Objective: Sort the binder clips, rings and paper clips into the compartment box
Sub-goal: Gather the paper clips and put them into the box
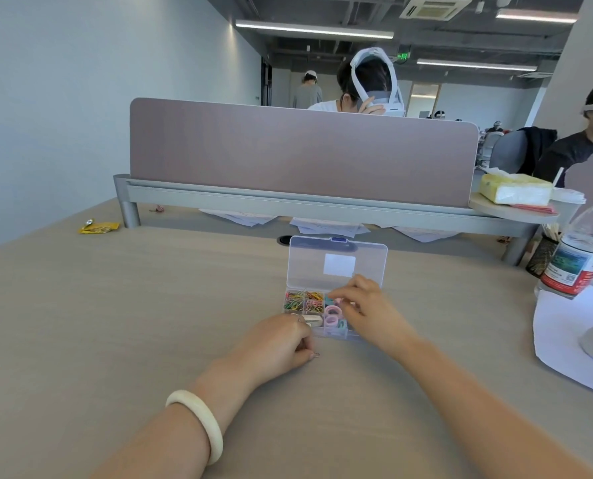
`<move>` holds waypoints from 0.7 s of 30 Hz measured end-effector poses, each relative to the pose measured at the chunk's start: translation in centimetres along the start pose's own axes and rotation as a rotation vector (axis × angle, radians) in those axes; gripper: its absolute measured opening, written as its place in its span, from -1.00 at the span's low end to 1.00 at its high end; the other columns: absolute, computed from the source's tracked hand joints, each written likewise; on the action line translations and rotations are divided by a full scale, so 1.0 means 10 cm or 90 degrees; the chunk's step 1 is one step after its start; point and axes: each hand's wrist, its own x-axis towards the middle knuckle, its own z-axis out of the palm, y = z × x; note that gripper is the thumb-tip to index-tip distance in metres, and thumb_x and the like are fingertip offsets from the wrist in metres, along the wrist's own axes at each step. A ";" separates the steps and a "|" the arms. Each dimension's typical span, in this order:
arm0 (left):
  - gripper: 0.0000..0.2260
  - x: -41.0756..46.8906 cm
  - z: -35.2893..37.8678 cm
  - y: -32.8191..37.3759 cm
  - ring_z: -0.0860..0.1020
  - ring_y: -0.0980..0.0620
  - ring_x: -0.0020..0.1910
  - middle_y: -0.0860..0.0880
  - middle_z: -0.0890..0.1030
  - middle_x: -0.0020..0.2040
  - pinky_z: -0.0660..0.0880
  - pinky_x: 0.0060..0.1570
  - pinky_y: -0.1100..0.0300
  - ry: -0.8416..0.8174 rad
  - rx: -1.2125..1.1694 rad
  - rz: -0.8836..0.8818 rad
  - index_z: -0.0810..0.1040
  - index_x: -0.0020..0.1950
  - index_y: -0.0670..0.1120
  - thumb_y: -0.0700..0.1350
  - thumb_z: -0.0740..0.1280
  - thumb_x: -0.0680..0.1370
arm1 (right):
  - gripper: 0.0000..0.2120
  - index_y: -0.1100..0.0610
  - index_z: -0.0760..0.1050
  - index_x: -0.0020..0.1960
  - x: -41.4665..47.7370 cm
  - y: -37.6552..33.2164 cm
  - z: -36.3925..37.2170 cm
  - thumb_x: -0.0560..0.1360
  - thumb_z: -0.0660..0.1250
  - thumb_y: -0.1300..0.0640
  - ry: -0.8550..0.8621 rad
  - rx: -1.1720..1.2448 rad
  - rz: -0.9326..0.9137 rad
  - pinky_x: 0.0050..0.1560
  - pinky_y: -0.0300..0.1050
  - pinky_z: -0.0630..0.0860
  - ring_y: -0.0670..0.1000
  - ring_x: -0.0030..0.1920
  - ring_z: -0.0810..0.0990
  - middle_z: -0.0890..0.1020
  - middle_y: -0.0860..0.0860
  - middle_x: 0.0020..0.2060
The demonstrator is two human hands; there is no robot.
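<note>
at frame centre, compartment box [336,335] on the counter [115,323], lid [336,262] raised; paper clips [303,300] fill its left cells, pink rings [332,314] its right. left hand [281,344] curled, pinching a small clip [316,355] just before the box; right hand [367,305] over the rings, fingers together, grip unclear.

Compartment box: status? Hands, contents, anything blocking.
Left hand pinching a small clip at the table, near the box front. Right hand over the ring side. Compartment box open, paper clips sorted. Nothing blocking.
</note>
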 end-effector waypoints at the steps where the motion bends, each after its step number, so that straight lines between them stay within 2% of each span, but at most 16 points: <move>1: -0.88 0.00 -0.01 -0.01 0.53 -0.01 -0.08 -0.07 0.64 -0.10 0.29 -0.25 0.24 -0.011 -0.017 -0.018 0.59 -0.11 -0.09 -0.06 0.33 0.47 | -0.75 0.09 0.59 0.10 -0.09 0.06 -0.03 0.52 0.20 0.26 0.015 0.008 0.000 0.03 -0.16 0.38 0.02 -0.04 0.44 0.41 -0.03 -0.15; 3: -0.89 0.01 -0.02 -0.04 0.55 -0.03 -0.09 -0.11 0.64 -0.08 0.28 -0.27 0.26 -0.038 -0.057 -0.052 0.59 -0.09 -0.13 -0.11 0.34 0.46 | -0.75 0.09 0.60 0.07 -0.26 0.20 -0.10 0.50 0.23 0.29 0.055 0.028 0.024 -0.09 -0.37 0.32 -0.14 -0.16 0.42 0.42 -0.07 -0.21; 5: -0.90 0.01 -0.03 -0.04 0.52 -0.03 -0.15 -0.14 0.64 -0.07 0.27 -0.31 0.25 -0.062 -0.086 -0.070 0.59 -0.09 -0.16 -0.15 0.34 0.47 | -0.76 0.11 0.61 0.03 -0.41 0.35 -0.14 0.47 0.25 0.33 0.111 0.060 0.071 -0.16 -0.50 0.31 -0.21 -0.21 0.44 0.42 -0.14 -0.24; 8: -0.92 -0.01 -0.03 -0.04 0.42 0.07 -0.22 -0.12 0.60 -0.11 0.28 -0.34 0.31 -0.085 -0.094 -0.068 0.57 -0.12 -0.16 -0.16 0.32 0.48 | -0.75 0.12 0.62 -0.01 -0.52 0.49 -0.16 0.46 0.26 0.36 0.152 0.092 0.146 -0.20 -0.52 0.32 -0.12 -0.25 0.46 0.44 -0.08 -0.26; 10: -0.95 -0.03 -0.02 -0.05 0.41 0.09 -0.24 0.01 0.52 -0.22 0.27 -0.33 0.38 -0.084 -0.096 -0.064 0.55 -0.16 -0.10 -0.17 0.31 0.48 | -0.75 0.10 0.61 -0.05 -0.54 0.49 -0.14 0.46 0.25 0.37 0.155 0.113 0.167 -0.21 -0.54 0.31 -0.12 -0.24 0.47 0.45 -0.06 -0.25; 11: -0.93 -0.03 -0.02 -0.05 0.42 0.11 -0.25 0.09 0.47 -0.26 0.27 -0.32 0.41 -0.064 -0.108 -0.068 0.54 -0.20 -0.05 -0.18 0.30 0.48 | -0.75 0.08 0.61 -0.07 -0.54 0.47 -0.13 0.46 0.25 0.37 0.156 0.128 0.164 -0.20 -0.54 0.32 -0.17 -0.24 0.47 0.44 -0.07 -0.26; 13: -0.86 0.05 -0.07 -0.05 0.40 0.15 -0.29 0.16 0.41 -0.30 0.27 -0.33 0.43 0.042 -0.131 -0.091 0.50 -0.26 0.01 -0.20 0.30 0.47 | -0.76 0.10 0.61 -0.07 -0.54 0.42 -0.10 0.46 0.26 0.37 0.150 0.147 0.152 -0.19 -0.54 0.33 -0.26 -0.24 0.46 0.43 -0.11 -0.26; 16: -0.94 0.30 -0.14 -0.05 0.38 0.09 -0.25 0.10 0.44 -0.28 0.27 -0.30 0.28 0.187 -0.090 -0.115 0.56 -0.20 -0.12 -0.21 0.32 0.47 | -0.78 0.11 0.62 -0.05 -0.54 0.41 -0.08 0.47 0.25 0.34 0.151 0.154 0.149 -0.18 -0.52 0.35 -0.24 -0.24 0.47 0.41 -0.12 -0.25; 19: -0.94 0.50 -0.10 -0.06 0.47 -0.02 -0.13 -0.06 0.56 -0.15 0.36 -0.19 0.17 0.196 -0.049 -0.133 0.57 -0.19 -0.14 -0.22 0.31 0.46 | -0.77 0.09 0.62 -0.05 -0.55 0.43 -0.07 0.48 0.25 0.33 0.150 0.156 0.156 -0.19 -0.53 0.34 -0.24 -0.26 0.46 0.42 -0.12 -0.25; 21: -0.91 0.55 -0.03 -0.09 0.50 -0.06 -0.07 -0.07 0.53 -0.15 0.37 -0.18 0.17 0.164 -0.019 -0.130 0.59 -0.20 -0.13 -0.21 0.31 0.47 | -0.77 0.09 0.63 -0.04 -0.56 0.44 -0.07 0.48 0.25 0.31 0.143 0.152 0.157 -0.20 -0.53 0.34 -0.24 -0.25 0.46 0.43 -0.11 -0.24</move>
